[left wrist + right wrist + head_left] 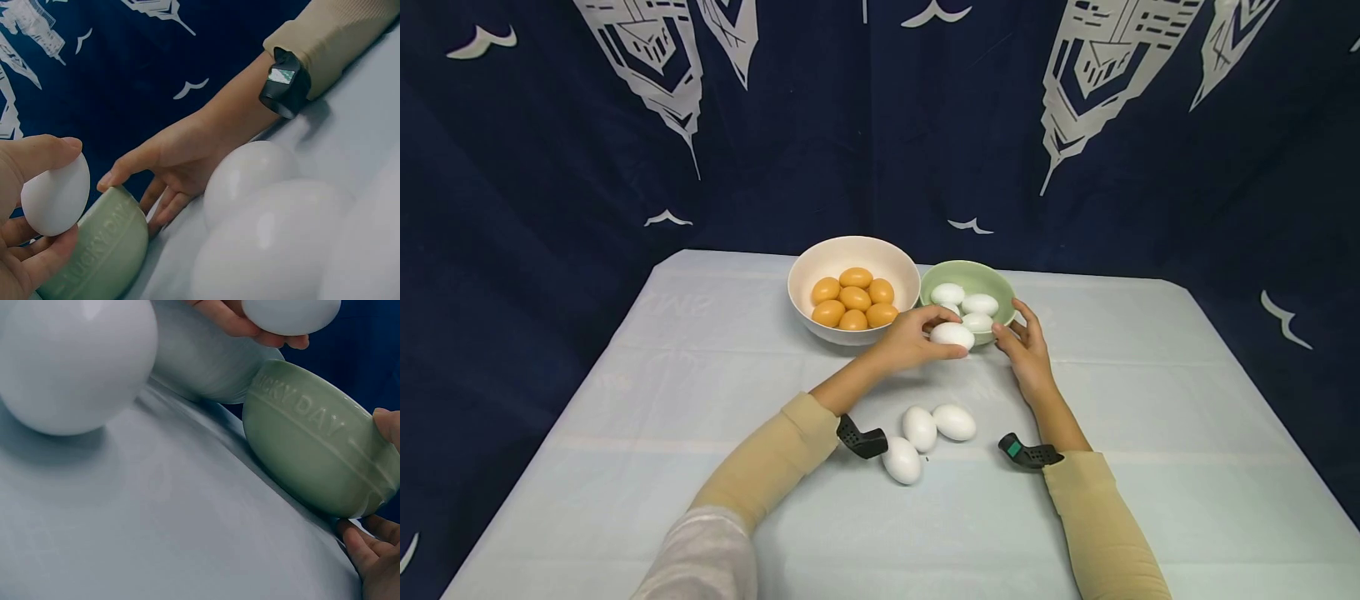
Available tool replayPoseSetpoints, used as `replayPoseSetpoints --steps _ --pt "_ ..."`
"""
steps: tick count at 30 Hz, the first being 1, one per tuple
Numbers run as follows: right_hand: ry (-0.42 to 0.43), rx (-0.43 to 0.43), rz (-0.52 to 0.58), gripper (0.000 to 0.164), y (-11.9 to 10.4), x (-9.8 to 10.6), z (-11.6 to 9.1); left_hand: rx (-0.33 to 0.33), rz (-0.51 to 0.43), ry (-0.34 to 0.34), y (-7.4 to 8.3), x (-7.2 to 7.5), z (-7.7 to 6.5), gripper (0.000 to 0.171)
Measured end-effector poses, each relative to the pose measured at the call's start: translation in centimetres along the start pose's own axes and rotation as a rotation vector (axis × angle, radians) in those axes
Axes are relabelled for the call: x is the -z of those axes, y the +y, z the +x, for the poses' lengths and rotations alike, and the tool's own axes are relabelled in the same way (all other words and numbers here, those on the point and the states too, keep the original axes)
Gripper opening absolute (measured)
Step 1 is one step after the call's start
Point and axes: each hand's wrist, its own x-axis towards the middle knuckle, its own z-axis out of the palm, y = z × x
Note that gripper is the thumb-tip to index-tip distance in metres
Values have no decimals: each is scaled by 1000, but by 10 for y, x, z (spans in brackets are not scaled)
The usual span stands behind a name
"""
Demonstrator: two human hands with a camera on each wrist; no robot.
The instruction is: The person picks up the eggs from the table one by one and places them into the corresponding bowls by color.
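Between thumb and fingers my left hand [913, 339] pinches a white egg [952, 335] at the near rim of the green bowl [967, 269]. Several white eggs [980, 305] lie inside that bowl. My right hand [1028, 350] grips the bowl's right side, thumb at the rim and fingers lower on the wall, as the right wrist view shows. Raised lettering runs along the outside of the bowl in both wrist views. On the table in front of the bowls lie 3 more white eggs [919, 428], close together.
Left of the green bowl stands a larger cream bowl [801, 287] with several orange-yellow eggs [854, 298] in it. A pale cloth covers the table [700, 400]. Behind its far edge hangs a dark blue curtain [865, 125] with white prints.
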Motion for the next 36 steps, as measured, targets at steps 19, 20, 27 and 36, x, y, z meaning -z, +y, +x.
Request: replayPoseSetpoints --steps 19,20,27,36 --pt "-14 -4 -13 70 -1 1 0 77 91 112 11 -11 41 46" --pt "-14 -3 -12 69 -2 1 -1 80 95 112 11 -12 43 47" --pt "-16 -11 2 67 -3 0 -1 91 210 77 8 -16 56 49" --pt "-19 -12 21 67 -4 0 -2 77 448 -56 12 -25 67 48"
